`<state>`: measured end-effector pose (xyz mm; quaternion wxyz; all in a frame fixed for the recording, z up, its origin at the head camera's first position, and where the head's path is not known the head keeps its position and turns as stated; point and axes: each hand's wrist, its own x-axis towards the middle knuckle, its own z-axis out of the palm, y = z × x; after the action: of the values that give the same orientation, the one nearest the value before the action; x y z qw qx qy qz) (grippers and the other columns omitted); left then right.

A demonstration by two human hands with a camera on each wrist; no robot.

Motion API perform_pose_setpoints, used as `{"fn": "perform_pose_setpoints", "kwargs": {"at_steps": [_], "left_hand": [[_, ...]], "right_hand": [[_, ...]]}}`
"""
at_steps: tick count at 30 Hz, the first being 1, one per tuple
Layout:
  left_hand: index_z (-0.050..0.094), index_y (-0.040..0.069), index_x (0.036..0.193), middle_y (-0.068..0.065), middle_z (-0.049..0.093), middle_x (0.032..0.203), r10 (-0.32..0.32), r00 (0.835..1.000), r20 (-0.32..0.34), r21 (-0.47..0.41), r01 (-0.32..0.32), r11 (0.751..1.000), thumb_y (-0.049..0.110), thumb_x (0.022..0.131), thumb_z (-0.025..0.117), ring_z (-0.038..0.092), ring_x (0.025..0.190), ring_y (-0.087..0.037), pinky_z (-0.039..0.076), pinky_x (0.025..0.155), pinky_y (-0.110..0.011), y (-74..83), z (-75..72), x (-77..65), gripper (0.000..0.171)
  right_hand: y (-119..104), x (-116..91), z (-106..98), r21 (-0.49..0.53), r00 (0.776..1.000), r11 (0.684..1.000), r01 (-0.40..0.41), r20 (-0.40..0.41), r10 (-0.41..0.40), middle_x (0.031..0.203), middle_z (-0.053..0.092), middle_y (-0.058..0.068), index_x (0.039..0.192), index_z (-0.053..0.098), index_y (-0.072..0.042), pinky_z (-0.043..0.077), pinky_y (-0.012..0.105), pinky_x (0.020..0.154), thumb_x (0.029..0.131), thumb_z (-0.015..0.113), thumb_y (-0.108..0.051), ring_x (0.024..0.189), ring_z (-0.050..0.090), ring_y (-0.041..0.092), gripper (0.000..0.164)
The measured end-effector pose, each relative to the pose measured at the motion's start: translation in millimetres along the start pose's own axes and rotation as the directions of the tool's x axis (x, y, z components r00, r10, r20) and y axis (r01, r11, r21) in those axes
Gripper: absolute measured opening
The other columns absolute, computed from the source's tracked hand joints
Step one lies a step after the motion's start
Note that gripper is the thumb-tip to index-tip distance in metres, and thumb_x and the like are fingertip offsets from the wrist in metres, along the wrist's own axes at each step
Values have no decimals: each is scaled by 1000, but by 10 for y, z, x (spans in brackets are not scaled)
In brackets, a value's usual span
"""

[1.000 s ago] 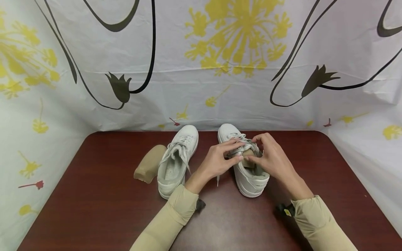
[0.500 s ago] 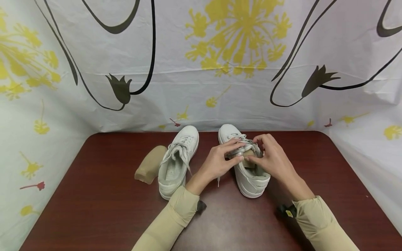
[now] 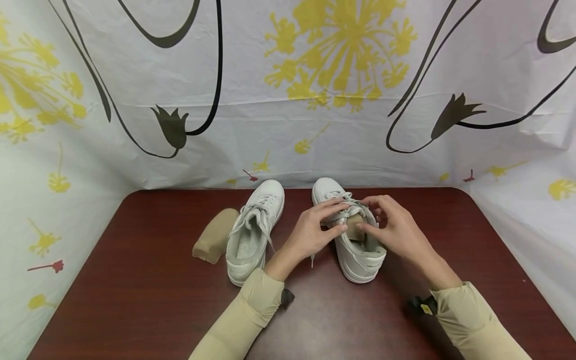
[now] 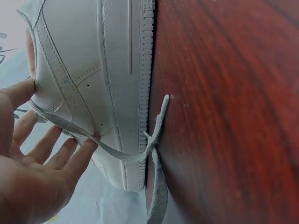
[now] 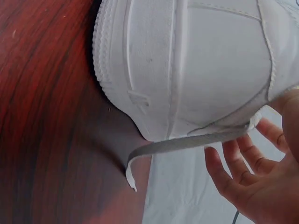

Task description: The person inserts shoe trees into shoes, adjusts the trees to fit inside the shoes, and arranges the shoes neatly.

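A white sneaker (image 3: pixel 360 267) stands on the table with its toe pointing away, and a tan shoe insert (image 3: pixel 357 231) shows in its opening. My left hand (image 3: pixel 310 229) grips the sneaker's left upper near the laces, thumb at the opening's edge and fingers against the side. My right hand (image 3: pixel 400 230) is on the other side, its thumb over the insert and its index finger by the laces. In the right wrist view, the other fingers (image 5: pixel 240 161) are loosely bent beside a hanging shoelace (image 5: pixel 187 143). Another loose lace (image 4: pixel 124 156) hangs down the left side.
A second white sneaker (image 3: pixel 243 270), with loosened laces, stands to the left. Beside it lies another tan insert (image 3: pixel 216 237) on the dark red table (image 3: pixel 148 290). A white patterned curtain (image 3: pixel 288 150) closes off the back and sides.
My right hand has shifted slightly right and toward me, its thumb and fingers easing away from the sneaker's tongue. The left hand and both sneakers have stayed in place.
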<state>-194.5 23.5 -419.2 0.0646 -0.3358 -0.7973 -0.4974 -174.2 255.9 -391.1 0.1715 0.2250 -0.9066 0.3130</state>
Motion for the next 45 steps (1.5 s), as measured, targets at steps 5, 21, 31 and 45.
{"fn": "perform_pose_setpoints", "kwargs": {"at_steps": [5, 21, 31, 45], "left_hand": [[63, 17, 135, -5, 53, 145, -32, 999, -14, 1, 32, 999, 19, 90, 76, 48, 134, -17, 46, 102, -31, 31, -8, -30, 47], [61, 21, 137, -12, 41, 151, -210, 978, 7, -145, 209, 967, 15, 88, 77, 48, 133, -26, 55, 89, -31, 146, 32, -41, 52], [62, 21, 136, -11, 42, 150, -218, 976, -10, -195, 212, 958, 13, 87, 78, 50, 131, -26, 54, 89, -30, 115, 67, -86, 53], [65, 21, 134, -9, 46, 147, -217, 975, -41, -201, 205, 958, 14, 85, 80, 51, 129, -21, 55, 84, -25, 99, 77, -93, 52]], "right_hand": [[-1, -7, -73, 127, 997, 990, -59, 64, 51, 116, 63, 1, 131, 61, -12, 51, 15, 77, 80, 83, -6, 94, 66, 21, 56], [127, -102, -252, 280, 921, 923, -263, 356, 155, 147, 49, 1, 151, 44, -27, 49, 24, 91, 92, 74, -22, 127, 53, 34, 66], [189, -150, -225, 397, 894, 865, -309, 431, 121, 154, 41, 4, 155, 37, -26, 48, 28, 96, 93, 71, -15, 136, 43, 35, 72], [257, -197, -257, 534, 863, 798, -279, 503, -35, 161, 26, 10, 160, 21, -19, 46, 25, 100, 92, 64, 3, 142, 34, 8, 83]]}}
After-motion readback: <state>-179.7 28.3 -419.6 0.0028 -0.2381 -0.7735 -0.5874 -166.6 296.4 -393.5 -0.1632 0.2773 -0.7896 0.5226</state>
